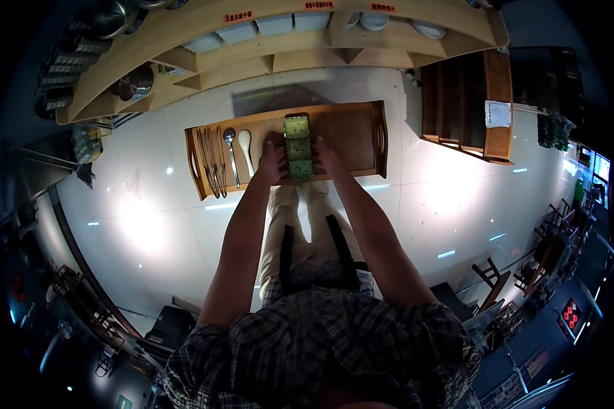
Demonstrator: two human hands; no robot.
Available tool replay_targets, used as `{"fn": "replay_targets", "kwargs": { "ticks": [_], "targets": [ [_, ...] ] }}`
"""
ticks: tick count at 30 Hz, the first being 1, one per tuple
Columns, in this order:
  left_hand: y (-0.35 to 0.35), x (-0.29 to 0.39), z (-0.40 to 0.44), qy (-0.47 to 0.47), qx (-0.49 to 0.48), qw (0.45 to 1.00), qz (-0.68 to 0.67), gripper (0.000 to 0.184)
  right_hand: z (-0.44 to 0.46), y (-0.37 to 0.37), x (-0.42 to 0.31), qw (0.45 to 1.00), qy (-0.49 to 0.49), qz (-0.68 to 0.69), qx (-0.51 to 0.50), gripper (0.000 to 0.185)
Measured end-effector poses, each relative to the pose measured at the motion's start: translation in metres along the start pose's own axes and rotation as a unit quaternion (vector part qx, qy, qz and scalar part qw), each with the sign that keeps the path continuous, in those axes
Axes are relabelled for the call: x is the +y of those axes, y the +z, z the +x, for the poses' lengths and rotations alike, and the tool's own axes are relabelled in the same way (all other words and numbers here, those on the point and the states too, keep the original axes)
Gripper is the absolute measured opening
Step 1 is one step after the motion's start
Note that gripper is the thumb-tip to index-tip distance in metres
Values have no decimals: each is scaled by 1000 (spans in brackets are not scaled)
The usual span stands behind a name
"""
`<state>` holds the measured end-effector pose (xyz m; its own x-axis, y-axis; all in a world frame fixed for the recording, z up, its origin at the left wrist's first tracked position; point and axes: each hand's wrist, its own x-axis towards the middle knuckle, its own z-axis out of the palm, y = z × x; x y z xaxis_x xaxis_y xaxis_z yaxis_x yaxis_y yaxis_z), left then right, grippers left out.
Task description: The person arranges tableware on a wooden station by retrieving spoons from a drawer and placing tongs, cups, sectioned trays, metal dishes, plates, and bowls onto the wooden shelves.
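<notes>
So the room's pretty dim, with glare patches on the pale tiled floor (413,221) and a long wooden shelf (232,68) of bowls beyond the fingers. The green container (297,148), three sections in a row, sits between the person's two hands, at the near-middle of a wooden tray (348,140). Left hand (273,160) is on one flank, right hand (325,153) on the other, and the fingers look to be touching the sides. Can't tell if they're really gripping or just resting, the shadows hide it.

Its long axis runs away from the body, across the tray's short side: near end toward the person's belly, far end toward the shelf. The near end comes right about to the tray edge closest to them, so imo that's the weak spot. Uneven pressure from the two hands could twist it, or a tug back could tip that end over the edge. If it's actually separate pieces in line (can't tell), squeezing just one stretch could split the row.

Left of the left fingers there's a white spoon (245,142), then a metal ladle (235,163), then some long thin metal utensils (213,163). A sideways elbow or knuckle could knock the spoon first, it's nearest. Well off to the right of the right fingers is a wooden rack (457,95).
</notes>
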<state>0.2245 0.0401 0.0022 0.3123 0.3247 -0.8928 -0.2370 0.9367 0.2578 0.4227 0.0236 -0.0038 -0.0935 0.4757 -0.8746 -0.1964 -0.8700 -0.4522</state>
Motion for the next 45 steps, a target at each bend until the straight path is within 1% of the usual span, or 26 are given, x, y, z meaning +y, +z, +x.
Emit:
{"fn": "replay_targets", "kwargs": {
  "ticks": [2, 4, 5, 7, 11, 13, 17, 19, 20, 22, 23, 25, 26, 28, 30, 32, 33, 34, 35, 36, 37, 38, 40, 45],
  "targets": [
    [0, 0, -4, 2, 1, 1000, -2, 91, -5, 2, -3, 1000, -1, -5, -1, 86],
    [-3, -2, -7, -8, 3, 1000, -5, 91, -12, 0, 1, 999, -1, 42, -4, 85],
    [-4, -4, -7, -7, 4, 1000, -6, 91, -12, -2, 4, 999, -1, 41, -5, 85],
    [-4, -6, -6, 1, -7, 1000, -14, 89, -16, -2, 3, 997, -43, 33, -50, 81],
    [-1, -7, -11, 9, -9, 1000, 2, 86, -27, 5, -3, 998, -27, 42, -34, 78],
    [-2, -6, -16, 15, 15, 1000, 11, 85, -26, 7, -3, 998, -20, 47, -37, 77],
    [-14, -5, -22, 38, 23, 999, -10, 81, -33, 7, 4, 997, -15, 69, -27, 74],
    [-22, -7, -27, 73, 18, 997, 7, 75, -46, 1, 9, 995, -69, 69, -28, 66],
    [-17, -4, -37, 79, 19, 997, 4, 75, -47, -6, 16, 995, -72, 65, -31, 66],
    [-8, 4, -61, 79, 43, 996, -24, 69, -49, -23, 26, 987, -92, 121, -42, 57],
    [-6, 4, -71, 86, 45, 995, -27, 69, -53, -30, 29, 987, -95, 117, -47, 57],
    [-5, 3, -90, 94, 13, 995, -38, 62, -67, -36, 26, 962, -147, 206, -102, 50],
    [-7, 2, -99, 102, 14, 994, -42, 62, -75, -35, 20, 962, -150, 201, -108, 50],
    [-12, -8, -119, 150, -53, 983, -91, 57, -99, -32, 8, 939, -116, 290, -145, 51],
    [-9, -10, -146, 164, -50, 977, -124, 55, -123, -20, -10, 932, -112, 296, -177, 51],
    [-12, -15, -168, 166, -81, 969, -162, 56, -128, -8, -15, 923, -108, 303, -210, 51],
    [-17, -18, -174, 170, -84, 966, -176, 48, -128, -4, -16, 922, -108, 299, -220, 49],
    [-22, -21, -178, 180, -85, 963, -179, 48, -128, 4, -18, 921, -108, 295, -230, 47],
    [-27, -24, -181, 198, -52, 965, -162, 44, -128, 13, -19, 921, -111, 288, -237, 47],
    [-33, -27, -184, 215, -19, 965, -147, 39, -127, 23, -19, 937, -117, 253, -209, 43],
    [-36, -26, -192, 228, 3, 959, -166, 30, -127, 34, -18, 951, -123, 218, -180, 39],
    [-39, -25, -201, 237, 4, 957, -170, 30, -127, 44, -15, 951, -125, 211, -187, 39],
    [-52, -23, -217, 272, 83, 950, -129, 26, -128, 68, -8, 952, -136, 197, -192, 31],
    [-119, -27, -251, 315, 64, 932, -165, 23, -134, 138, 30, 959, -131, 177, -179, 26]
  ]
}}
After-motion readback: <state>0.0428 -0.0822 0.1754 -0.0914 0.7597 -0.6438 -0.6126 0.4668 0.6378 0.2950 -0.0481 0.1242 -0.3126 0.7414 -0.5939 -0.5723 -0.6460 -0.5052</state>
